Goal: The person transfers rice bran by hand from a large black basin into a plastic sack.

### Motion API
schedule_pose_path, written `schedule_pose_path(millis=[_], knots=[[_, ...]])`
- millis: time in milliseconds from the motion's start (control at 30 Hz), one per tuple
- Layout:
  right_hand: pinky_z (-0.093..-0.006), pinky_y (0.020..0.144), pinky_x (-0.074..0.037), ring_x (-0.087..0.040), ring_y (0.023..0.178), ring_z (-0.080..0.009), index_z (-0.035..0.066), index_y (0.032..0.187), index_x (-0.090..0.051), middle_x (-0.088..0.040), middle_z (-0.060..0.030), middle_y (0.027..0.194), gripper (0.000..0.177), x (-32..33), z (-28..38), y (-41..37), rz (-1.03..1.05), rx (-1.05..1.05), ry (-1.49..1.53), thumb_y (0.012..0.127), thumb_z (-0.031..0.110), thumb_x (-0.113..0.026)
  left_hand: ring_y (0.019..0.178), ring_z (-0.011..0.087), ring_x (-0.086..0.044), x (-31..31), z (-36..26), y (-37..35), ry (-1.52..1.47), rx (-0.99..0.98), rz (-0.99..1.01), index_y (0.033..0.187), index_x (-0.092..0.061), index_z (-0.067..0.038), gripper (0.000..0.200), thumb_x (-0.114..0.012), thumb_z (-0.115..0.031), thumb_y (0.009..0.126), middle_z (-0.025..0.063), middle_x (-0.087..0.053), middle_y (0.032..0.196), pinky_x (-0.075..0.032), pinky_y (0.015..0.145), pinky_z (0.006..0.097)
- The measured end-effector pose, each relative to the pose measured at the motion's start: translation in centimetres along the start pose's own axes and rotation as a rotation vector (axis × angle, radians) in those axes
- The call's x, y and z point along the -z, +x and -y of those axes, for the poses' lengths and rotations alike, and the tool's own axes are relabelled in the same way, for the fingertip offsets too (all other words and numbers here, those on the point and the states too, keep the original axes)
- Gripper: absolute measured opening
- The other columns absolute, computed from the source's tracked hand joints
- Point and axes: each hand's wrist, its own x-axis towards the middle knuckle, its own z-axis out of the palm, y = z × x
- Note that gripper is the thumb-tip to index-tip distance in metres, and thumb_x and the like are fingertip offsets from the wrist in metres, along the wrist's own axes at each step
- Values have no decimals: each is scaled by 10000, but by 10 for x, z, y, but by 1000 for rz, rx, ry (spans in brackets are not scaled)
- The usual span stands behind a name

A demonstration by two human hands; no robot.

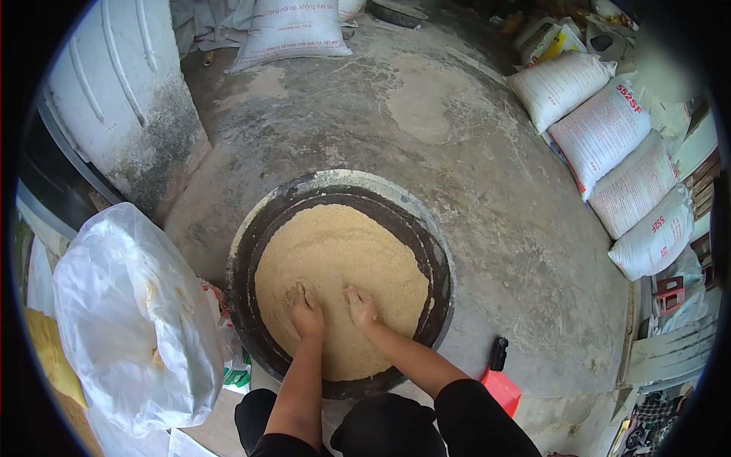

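Observation:
A wide dark round tub (438, 251) with a worn, pale-crusted rim stands on the floor in front of me. It holds a broad bed of tan, powdery meal (343, 236). My left hand (307, 316) is dug into the meal left of the middle, thumb showing, its fingers curled and partly covered by meal. Close by on the right, my right hand (362, 308) is also sunk in the meal, fingers bent inward and their tips buried. The two hands are a short gap apart.
A large clear plastic bag (129, 312) stands left of the tub. Stuffed white sacks (601, 126) line the right side, and another sack (293, 30) stands at the back. A red object (502, 392) with a black handle (499, 354) lies right of my knees. A white pillar (126, 84) rises at left.

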Motion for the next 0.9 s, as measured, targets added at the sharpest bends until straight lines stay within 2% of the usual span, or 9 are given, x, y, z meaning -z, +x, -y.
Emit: schedule_pose_path(millis=[67, 133, 300, 400, 467, 533, 633, 733, 900], knots=[[-306, 835, -406, -576, 912, -221, 27, 970, -638, -636, -122, 939, 378, -13, 8, -2, 7, -44, 68, 893, 330, -425, 1026, 336, -518, 7, -19, 0, -168, 60, 95, 1151, -502, 38, 350, -422, -152, 868, 220, -550, 1080, -391, 890, 369], [-303, 839, -403, -571, 915, -217, 25, 968, -639, -635, -118, 944, 370, -26, 9, -1, -7, -46, 87, 884, 328, -444, 936, 314, -570, 8, -27, -1, -302, 178, 123, 1102, -531, 61, 331, -445, -155, 867, 229, -583, 1010, -429, 814, 353], [-302, 848, -398, -560, 908, -213, 5, 963, -635, -628, -116, 946, 367, -54, 5, -1, -49, -14, 339, 846, 331, -513, 913, 269, -570, -31, 10, 7, -440, 203, 50, 1056, -563, 59, 332, -473, -199, 867, 211, -600, 988, -424, 798, 318], [-321, 823, -414, -556, 885, -227, -36, 992, -598, -610, -158, 952, 442, -58, 12, 0, -115, -167, 443, 821, 369, -547, 863, 225, -567, -29, -3, 2, -552, 311, 35, 1011, -584, 58, 327, -473, -218, 875, 171, -618, 931, -429, 766, 298], [-318, 823, -414, -533, 919, -242, -73, 1076, -510, -564, -178, 1016, 555, -54, 27, -6, -311, -397, 574, 780, 390, -588, 822, 195, -565, -19, -22, -1, -679, 363, 8, 977, -597, 59, 329, -467, -228, 883, 142, -627, 887, -434, 741, 286], [-319, 822, -415, -518, 941, -250, -79, 1124, -444, -527, -183, 1056, 634, -44, 34, -5, -240, -335, 629, 754, 409, -609, 731, 128, -538, -5, -39, -2, -964, 390, 67, 873, -615, 38, 327, -453, -245, 898, 70, -611, 795, -431, 671, 262], [-319, 811, -420, -531, 926, -241, -52, 1079, -497, -555, -156, 1016, 514, -37, 57, -2, -138, -188, 743, 795, 372, -559, 708, 125, -549, 21, -65, 3, -1115, 381, 34, 825, -607, 5, 325, -452, -272, 897, 62, -608, 788, -434, 670, 253], [-308, 775, -445, -563, 873, -211, -15, 1030, -535, -578, -126, 975, 362, -20, 136, -34, 98, -88, 1040, 861, 297, -465, 717, 113, -551, 73, -106, 11, -1197, 329, 10, 866, -597, 13, 328, -435, -269, 909, 63, -609, 817, -442, 684, 252], [-313, 746, -473, -592, 825, -208, 3, 1010, -540, -589, -104, 934, 324, -12, 260, -95, 352, 58, 1156, 878, 277, -427, 733, 101, -536, 192, -172, 20, -1409, 109, -116, 891, -591, 9, 325, -419, -266, 918, 48, -592, 823, -436, 655, 242]])
